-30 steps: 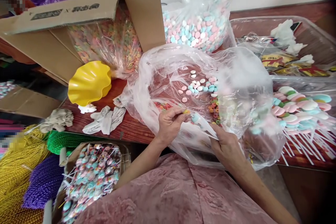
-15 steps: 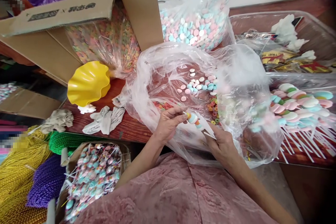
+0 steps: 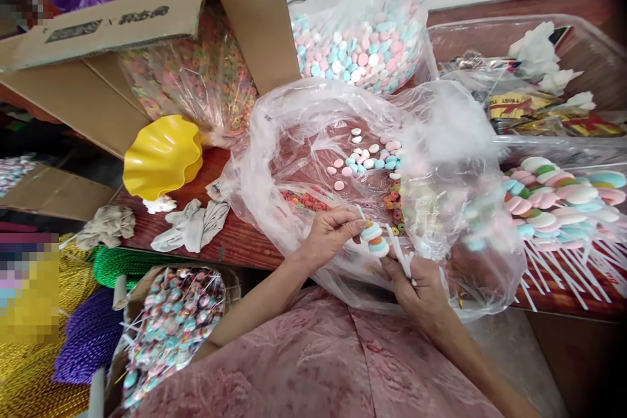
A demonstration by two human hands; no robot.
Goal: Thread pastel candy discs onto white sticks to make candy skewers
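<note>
Between my hands stands a short candy skewer (image 3: 375, 241), with pale blue, white and orange pieces stacked on a white stick whose tip pokes out on top. My left hand (image 3: 333, 232) is closed, thumb and fingers pinching near the upper end of the skewer. My right hand (image 3: 416, 287) is closed around several loose white sticks (image 3: 399, 251), and its fingertips are at the skewer's lower end. Under and beyond both hands lies an open clear plastic bag (image 3: 274, 111), holding pink, white and blue candies (image 3: 372, 160) and small coloured ring candies (image 3: 306, 200).
Finished-looking candy skewers (image 3: 563, 202) lie at right below a clear bin (image 3: 494, 23). A full candy bag (image 3: 360, 46), an open carton (image 3: 255, 26), a yellow wavy bowl (image 3: 159, 157) and gloves (image 3: 193, 225) stand around. A box of wrapped candies (image 3: 174, 326) is lower left.
Both hands have shifted slightly right and down with the candy skewer. It stands more upright now, and the loose sticks in my right hand point up more.
</note>
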